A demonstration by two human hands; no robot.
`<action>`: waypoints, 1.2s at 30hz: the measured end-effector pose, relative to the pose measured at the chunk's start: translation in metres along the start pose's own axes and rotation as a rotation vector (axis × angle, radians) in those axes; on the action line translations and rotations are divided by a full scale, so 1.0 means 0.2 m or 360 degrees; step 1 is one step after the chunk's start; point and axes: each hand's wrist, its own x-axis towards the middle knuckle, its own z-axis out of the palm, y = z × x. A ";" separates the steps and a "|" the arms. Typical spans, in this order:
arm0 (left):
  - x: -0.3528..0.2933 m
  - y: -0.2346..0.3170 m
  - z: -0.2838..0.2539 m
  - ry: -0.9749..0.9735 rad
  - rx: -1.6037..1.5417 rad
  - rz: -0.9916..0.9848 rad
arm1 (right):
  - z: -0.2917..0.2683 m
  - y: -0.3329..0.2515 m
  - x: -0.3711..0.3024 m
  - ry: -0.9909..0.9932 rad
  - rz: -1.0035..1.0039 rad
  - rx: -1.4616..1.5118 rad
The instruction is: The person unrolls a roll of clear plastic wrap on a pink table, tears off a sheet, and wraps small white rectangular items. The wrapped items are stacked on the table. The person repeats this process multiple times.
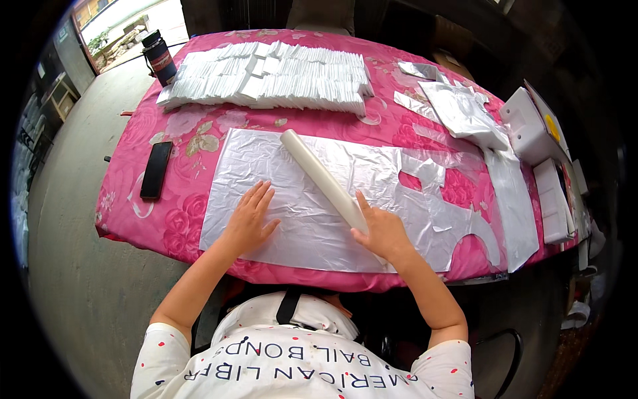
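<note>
A thin white plastic bag (259, 166), wrinkled and shaped like a shopping bag with cut-out handles at its right end, lies flat before me. My left hand (251, 214) rests palm down on it, fingers stretched and thumb apart. Slanting across the bag is a long, smooth, cream-coloured tube (319, 171). Its near part is in my right hand (379, 229), with the thumb at its left side and the index finger stretched along it. The other right fingers are partly hidden.
A pink flowered cloth (126, 179) covers the table. Folded white bags (232, 76) stand in dense rows at the back, beside a dark bottle (159, 60). A black phone (156, 170) lies left. More white plastic (462, 110) and a white box (528, 126) are at the right.
</note>
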 end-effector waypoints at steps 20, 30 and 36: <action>-0.03 -0.36 -0.13 -0.0291 0.0446 -0.0244 | 0.07 -0.06 -0.41 0.0069 0.0464 0.0320; -0.05 -0.37 -0.14 -0.0284 0.0417 -0.0249 | -0.21 0.61 -0.56 0.0634 0.1190 0.0314; -0.05 -0.35 -0.14 -0.0280 0.0354 -0.0243 | -0.13 0.18 -0.53 0.0444 0.0751 0.0969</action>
